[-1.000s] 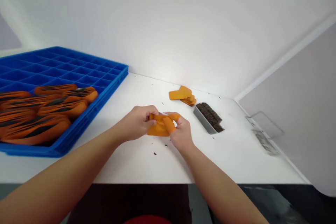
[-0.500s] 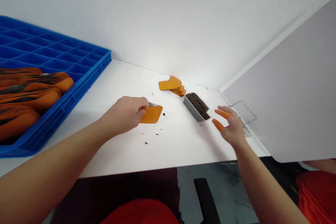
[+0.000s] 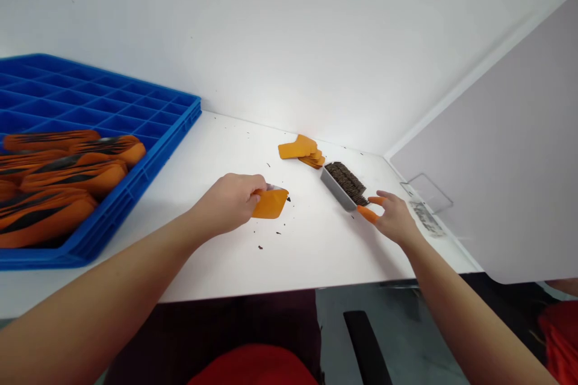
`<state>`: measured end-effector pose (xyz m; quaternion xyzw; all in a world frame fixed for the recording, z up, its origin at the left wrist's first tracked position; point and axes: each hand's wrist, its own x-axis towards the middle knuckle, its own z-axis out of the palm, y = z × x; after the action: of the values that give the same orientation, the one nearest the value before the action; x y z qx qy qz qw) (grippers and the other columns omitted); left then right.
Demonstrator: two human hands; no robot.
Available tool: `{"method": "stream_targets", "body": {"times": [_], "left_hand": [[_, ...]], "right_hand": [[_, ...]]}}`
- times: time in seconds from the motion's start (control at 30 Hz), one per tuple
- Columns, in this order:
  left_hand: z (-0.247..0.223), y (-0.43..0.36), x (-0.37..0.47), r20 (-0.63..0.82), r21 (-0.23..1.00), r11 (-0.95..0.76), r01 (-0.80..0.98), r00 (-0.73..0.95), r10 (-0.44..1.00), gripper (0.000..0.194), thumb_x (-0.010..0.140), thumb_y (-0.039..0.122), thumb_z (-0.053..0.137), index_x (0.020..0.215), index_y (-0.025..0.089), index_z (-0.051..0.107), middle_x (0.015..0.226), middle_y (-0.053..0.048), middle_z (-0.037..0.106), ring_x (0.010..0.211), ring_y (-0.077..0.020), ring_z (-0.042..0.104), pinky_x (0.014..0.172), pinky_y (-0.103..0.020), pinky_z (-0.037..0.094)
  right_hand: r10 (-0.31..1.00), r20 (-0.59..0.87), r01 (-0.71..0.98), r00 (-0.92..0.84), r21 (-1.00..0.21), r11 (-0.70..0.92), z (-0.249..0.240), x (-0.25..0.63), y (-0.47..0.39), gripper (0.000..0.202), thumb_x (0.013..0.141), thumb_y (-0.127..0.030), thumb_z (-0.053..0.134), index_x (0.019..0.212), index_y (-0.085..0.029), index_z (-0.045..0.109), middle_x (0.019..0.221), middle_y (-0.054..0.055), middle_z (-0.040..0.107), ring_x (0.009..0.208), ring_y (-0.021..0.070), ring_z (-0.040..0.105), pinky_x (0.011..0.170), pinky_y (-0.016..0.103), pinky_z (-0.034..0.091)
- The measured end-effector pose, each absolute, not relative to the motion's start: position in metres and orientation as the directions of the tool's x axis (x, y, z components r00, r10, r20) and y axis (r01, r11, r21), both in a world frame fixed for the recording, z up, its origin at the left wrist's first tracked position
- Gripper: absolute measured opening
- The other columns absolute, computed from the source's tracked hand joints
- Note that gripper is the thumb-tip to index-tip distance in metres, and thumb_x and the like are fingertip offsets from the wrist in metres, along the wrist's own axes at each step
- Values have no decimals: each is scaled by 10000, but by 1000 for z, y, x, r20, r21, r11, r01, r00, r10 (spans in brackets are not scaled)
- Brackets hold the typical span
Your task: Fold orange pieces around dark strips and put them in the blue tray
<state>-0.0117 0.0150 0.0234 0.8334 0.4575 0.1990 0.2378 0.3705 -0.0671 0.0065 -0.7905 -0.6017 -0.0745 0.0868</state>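
My left hand (image 3: 235, 201) pinches a flat orange pouch (image 3: 271, 204) over the white table. The pouch's upper edge shows a greyish strip; its other end is covered by my fingers. My right hand (image 3: 392, 216) has orange covers on the thumb and a finger, which are spread apart with nothing visible between them. These fingertips are at the near right corner of a small grey box (image 3: 335, 191); whether they touch it I cannot tell. Thin dark brown pieces (image 3: 347, 181) fill the box in tight rows. Behind it lies a fanned pile of orange pouches (image 3: 300, 148).
On the left stands a blue compartment crate (image 3: 135, 189) with bundles of orange and black pouches (image 3: 67, 177). Dark crumbs (image 3: 261, 247) dot the table. A wall rises behind, and a grey panel (image 3: 506, 162) with a wire handle borders the right. A person's red sleeve shows lower right.
My right hand has moved left to the box's near corner, its covered fingers closer to the dark pieces. My left hand still holds the pouch. The whole view has shifted slightly.
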Motion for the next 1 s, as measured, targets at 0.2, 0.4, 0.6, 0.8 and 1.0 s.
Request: {"method": "stream_targets", "body": {"times": [0.2,0.4,0.6,0.8,1.0], "left_hand": [[23,14,-12,123,577,-479,661,510,851,223,799,245,400,823,236,622,800,-15,645,654,-177,570,488,-247,366],[24,14,-12,121,568,-482,667,512,851,219,792,243,403,811,240,621,759,-5,636,628,-171,559,485,-249,355],[26,14,-11,86,560,-456,692,498,863,241,798,234,386,831,248,624,803,0,644,658,-171,563,500,-254,361],[26,14,-11,85,549,-447,707,485,871,232,799,241,393,850,262,619,825,8,645,689,-176,570,514,-255,371],[26,14,-10,97,528,-461,713,489,867,226,801,242,397,817,247,623,773,2,638,672,-177,564,515,-258,371]], "right_hand": [[910,159,923,383,-33,-383,13,351,-64,570,724,-650,517,1059,-208,650,1307,112,496,1151,384,455,662,453,488],[873,198,894,446,-41,-447,16,339,-68,582,725,-641,516,1068,-187,636,1322,106,481,1108,372,482,661,450,486],[858,273,897,435,-49,-439,11,334,-74,555,754,-593,522,1106,-172,600,1302,106,493,1170,341,433,799,472,474],[871,358,941,336,-97,-323,1,347,-80,438,771,-461,541,1089,-165,596,1231,105,551,1141,314,467,902,492,435],[881,466,994,74,32,-101,3,370,-77,216,804,-340,508,879,-212,665,1083,80,636,1138,321,474,912,533,426]]}}
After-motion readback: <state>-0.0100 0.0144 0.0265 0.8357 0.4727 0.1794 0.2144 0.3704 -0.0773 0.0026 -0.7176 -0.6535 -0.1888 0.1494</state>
